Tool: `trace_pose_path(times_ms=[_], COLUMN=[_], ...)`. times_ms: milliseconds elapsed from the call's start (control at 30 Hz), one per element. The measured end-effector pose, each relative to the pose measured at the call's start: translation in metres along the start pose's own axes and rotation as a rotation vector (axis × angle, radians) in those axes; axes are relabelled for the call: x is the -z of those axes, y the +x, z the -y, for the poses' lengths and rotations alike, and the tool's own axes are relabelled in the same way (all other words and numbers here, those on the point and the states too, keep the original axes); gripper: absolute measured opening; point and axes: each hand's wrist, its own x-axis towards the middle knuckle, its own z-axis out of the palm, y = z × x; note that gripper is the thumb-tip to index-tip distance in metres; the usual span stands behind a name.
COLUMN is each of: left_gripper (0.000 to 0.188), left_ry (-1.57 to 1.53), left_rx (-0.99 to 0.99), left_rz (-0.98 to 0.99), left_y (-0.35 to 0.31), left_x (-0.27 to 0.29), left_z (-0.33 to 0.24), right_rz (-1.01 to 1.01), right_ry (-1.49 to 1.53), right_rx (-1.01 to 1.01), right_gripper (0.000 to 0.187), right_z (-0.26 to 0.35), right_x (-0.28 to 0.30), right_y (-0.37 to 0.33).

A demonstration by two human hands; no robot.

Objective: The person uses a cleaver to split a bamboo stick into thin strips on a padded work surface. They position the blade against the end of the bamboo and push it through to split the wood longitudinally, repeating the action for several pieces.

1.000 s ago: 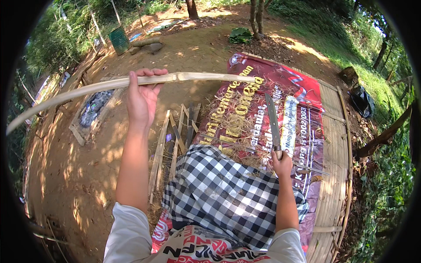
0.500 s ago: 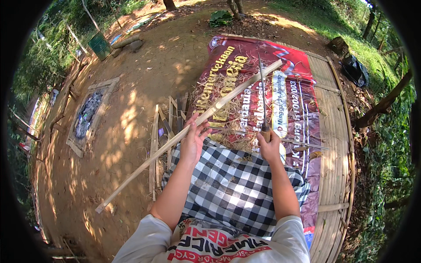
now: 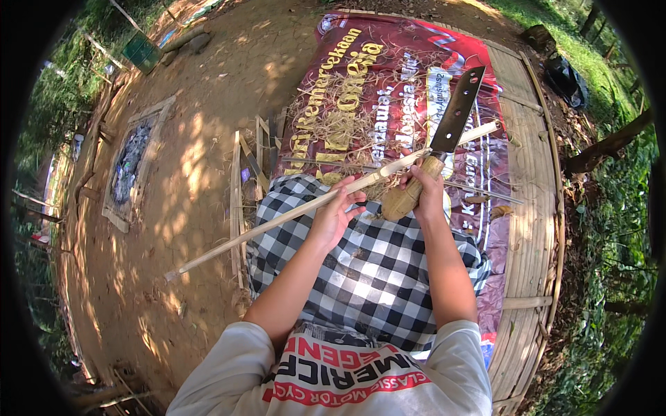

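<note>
Across my front runs a long pale strip of bamboo (image 3: 277,220), slanting from the lower left up to the right. My left hand (image 3: 333,220) holds it near the middle, with the fingers curled round it. In my right hand (image 3: 429,191) is a machete (image 3: 456,119), gripped by its thick wooden handle. Its broad dark blade has holes in it and points up and away, flat side showing. The knife lies across the strip near the strip's far right part; whether the right fingers also touch the strip, I cannot tell. A black-and-white checked cloth (image 3: 347,277) covers my lap.
Curly shavings litter a printed red banner (image 3: 388,62) spread over a bamboo platform (image 3: 531,208). More strips (image 3: 236,201) stand by my left knee. Further left is a framed ash pit (image 3: 133,163) in the dirt. A black bag (image 3: 565,80) lies beyond the platform, right.
The machete has turned from edge-on to flat side showing and come over the strip. My left hand and the strip have shifted to the right. The view has tilted downward.
</note>
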Motion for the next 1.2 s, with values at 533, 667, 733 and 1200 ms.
trace_pose_path(times_ms=[533, 667, 733, 1200], left_gripper=[0.029, 0.039, 0.042, 0.058], left_ry=[1.605, 1.787, 1.73, 1.388], left_rx=[-0.554, -0.294, -0.095, 0.331], left_rz=[-0.23, -0.39, -0.398, -0.245], left_y=[-0.099, -0.126, -0.134, -0.16], left_x=[0.028, 0.123, 0.137, 0.174], left_z=[-0.078, -0.088, -0.093, -0.079], right_rz=[0.001, -0.001, -0.016, 0.04], right_ry=[0.075, -0.02, -0.03, -0.694], right_rx=[0.045, 0.017, 0.002, -0.039], right_gripper=[0.022, 0.023, 0.023, 0.02], right_z=[0.016, 0.014, 0.014, 0.006], right_x=[0.029, 0.022, 0.022, 0.03], right_y=[0.012, 0.013, 0.01, 0.01])
